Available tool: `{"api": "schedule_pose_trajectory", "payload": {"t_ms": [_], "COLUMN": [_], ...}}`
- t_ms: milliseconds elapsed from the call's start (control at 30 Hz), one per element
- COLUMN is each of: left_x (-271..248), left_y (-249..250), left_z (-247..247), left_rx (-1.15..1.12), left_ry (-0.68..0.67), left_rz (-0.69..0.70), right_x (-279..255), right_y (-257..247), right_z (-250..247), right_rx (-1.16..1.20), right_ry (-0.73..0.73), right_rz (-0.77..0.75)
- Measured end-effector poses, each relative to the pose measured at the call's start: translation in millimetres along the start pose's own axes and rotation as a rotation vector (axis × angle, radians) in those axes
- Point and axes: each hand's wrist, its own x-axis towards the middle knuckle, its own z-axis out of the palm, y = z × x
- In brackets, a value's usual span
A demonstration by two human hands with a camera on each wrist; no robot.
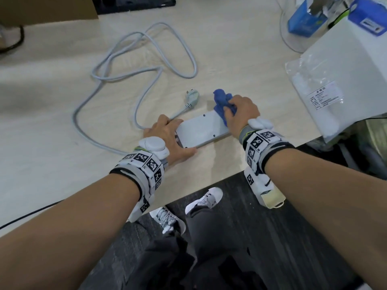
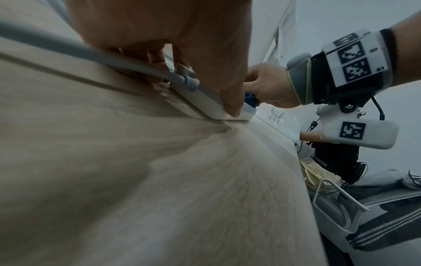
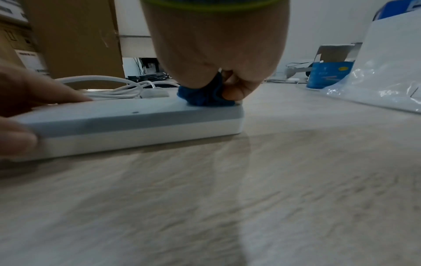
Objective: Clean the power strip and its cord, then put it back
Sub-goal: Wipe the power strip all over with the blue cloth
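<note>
A white power strip (image 1: 201,130) lies with its grey underside up on the light wood table (image 1: 52,143), near the front edge. My left hand (image 1: 167,135) grips its left end, thumb on the near side, fingers on the far side. At the strip's right end my right hand (image 1: 240,114) clutches a crumpled blue cloth (image 1: 223,100) and presses it onto the strip (image 3: 136,122). The grey cord (image 1: 134,59) leaves the left end and loops across the table. Its plug (image 1: 192,98) lies just behind the strip. The cloth (image 3: 202,97) shows under my right fingers.
A white box under a clear plastic bag (image 1: 326,95) sits at the right, close to my right hand. Blue cartons (image 1: 305,21) stand at the back right, a brown cardboard box (image 1: 48,9) at the back left. The table's front edge runs just below the strip.
</note>
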Motion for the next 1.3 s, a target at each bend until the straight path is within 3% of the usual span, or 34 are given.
{"api": "schedule_pose_trajectory", "payload": {"t_ms": [133,200,300,367,467,600,700,767,900,967,1167,1300], "left_x": [0,0,2,4,4,1,2,1,1,2,-1,-1], "left_y": [0,1,1,-1,-3,-2,-2,0,1,-1,0,-1], "left_z": [1,1,2,4,3,1,1,2,6,6,2,3], "left_rx": [0.006,-0.009,-0.028,-0.002,-0.034,0.023,0.013,0.003,-0.060,-0.034,0.021,-0.022], "left_ry": [0.014,0.029,0.020,0.002,-0.004,-0.003,0.005,0.028,0.073,0.059,0.008,0.050], "left_rz": [0.011,0.003,-0.023,-0.006,-0.010,0.015,0.023,0.015,0.014,0.001,-0.011,0.007], "right_x": [-19,-40,-79,-82,-51,-12,-11,-28,-83,-76,-17,-12], "right_y": [-21,-38,-59,-58,-37,7,3,-18,-56,-48,18,6], "right_z": [8,17,36,39,26,-7,-9,4,31,26,-13,-7], "right_rx": [-0.046,-0.018,0.064,0.067,0.018,-0.036,-0.078,-0.045,0.050,0.042,-0.058,-0.118], "right_ry": [0.016,-0.014,-0.101,-0.177,-0.164,-0.030,-0.021,-0.016,-0.167,-0.206,-0.042,-0.075], "right_rz": [-0.004,-0.129,-0.438,-0.523,-0.460,-0.105,-0.003,-0.072,-0.483,-0.547,-0.136,-0.038]}}
